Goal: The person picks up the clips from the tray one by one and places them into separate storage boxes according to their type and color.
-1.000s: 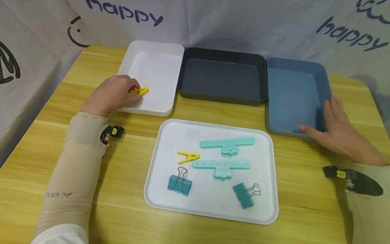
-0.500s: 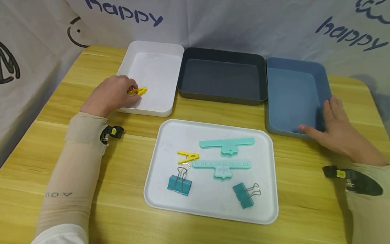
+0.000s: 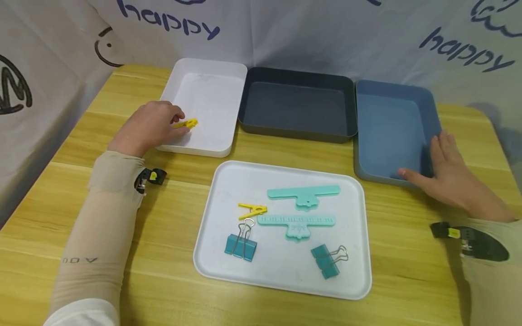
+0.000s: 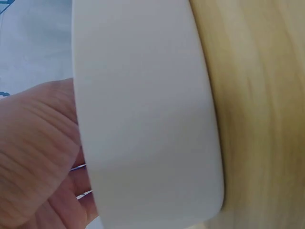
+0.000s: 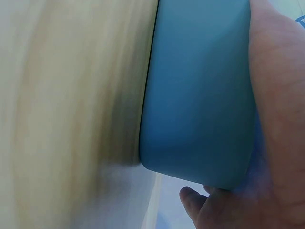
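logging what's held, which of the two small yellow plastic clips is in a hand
The small yellow plastic clip pinched by the left hand within the white rectangular bin; the other clip lies on the white rounded-corner tray, untouched.

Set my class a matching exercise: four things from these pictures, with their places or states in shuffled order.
Things
1. Left hand
2. Right hand
3. Charcoal bin
4. Mint ruler-marked clip

Places or states
A. on the shallow white tray
B. between the white bin and the blue bin
C. pinching a yellow clothespin
D. touching the blue bin

Pairs: 1-C, 2-D, 3-B, 4-A
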The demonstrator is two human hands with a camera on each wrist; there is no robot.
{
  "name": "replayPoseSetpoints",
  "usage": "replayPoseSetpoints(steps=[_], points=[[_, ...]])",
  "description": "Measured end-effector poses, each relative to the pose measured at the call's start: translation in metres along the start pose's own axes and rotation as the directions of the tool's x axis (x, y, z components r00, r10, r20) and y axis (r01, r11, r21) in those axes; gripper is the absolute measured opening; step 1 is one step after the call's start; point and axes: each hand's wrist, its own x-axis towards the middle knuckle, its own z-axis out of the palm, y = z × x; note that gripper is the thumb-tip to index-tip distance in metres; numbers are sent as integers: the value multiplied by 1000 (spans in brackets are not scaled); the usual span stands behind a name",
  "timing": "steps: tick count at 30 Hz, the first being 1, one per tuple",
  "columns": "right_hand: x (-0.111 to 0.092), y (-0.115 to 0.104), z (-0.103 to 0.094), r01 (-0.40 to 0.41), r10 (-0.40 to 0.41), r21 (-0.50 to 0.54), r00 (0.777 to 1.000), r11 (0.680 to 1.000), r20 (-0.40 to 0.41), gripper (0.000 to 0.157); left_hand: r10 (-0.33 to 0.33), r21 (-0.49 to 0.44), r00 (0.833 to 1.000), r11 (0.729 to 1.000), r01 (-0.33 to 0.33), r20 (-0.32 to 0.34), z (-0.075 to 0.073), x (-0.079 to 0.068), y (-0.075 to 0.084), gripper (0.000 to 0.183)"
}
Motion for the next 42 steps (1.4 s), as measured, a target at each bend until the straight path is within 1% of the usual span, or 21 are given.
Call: replayPoseSetpoints(steps=[3,8,12,22,27,30,32,35,42], points=[[0,0,1,-3,3,-1,1000,1000,0,113,7,2,1000,1000,-7,-7,-1,-1,2,42],[1,2,1,2,-2,1,1000,1000,-2,114,30,7,998,1000,-30,-54,-2,-4,9,39],[2,3,2,9,-9,6,1000,1000,-17,114,56,25,995,998,-54,-80,-6,-8,17,39],[0,6,-1,10,-9,10,1000,1000,-18,113,132,75,981,990,-122,-143,-16,-18,47,38],[1,3,-1,5,-5,12,1000,1000,0,113,195,85,968,979,-183,-158,-17,-24,67,36],[4,3,0,3,-3,7,1000,1000,-6,114,228,91,957,972,-215,-178,-15,-26,75,35],[6,4,1,10,-10,6,1000,1000,-14,114,248,102,948,967,-232,-201,-13,-27,77,34],[8,6,1,15,-15,3,1000,1000,-18,114,268,112,938,962,-248,-219,-9,-27,80,31],[12,8,5,10,-10,-3,1000,1000,-27,116,316,148,927,945,-290,-201,0,-24,88,28]])
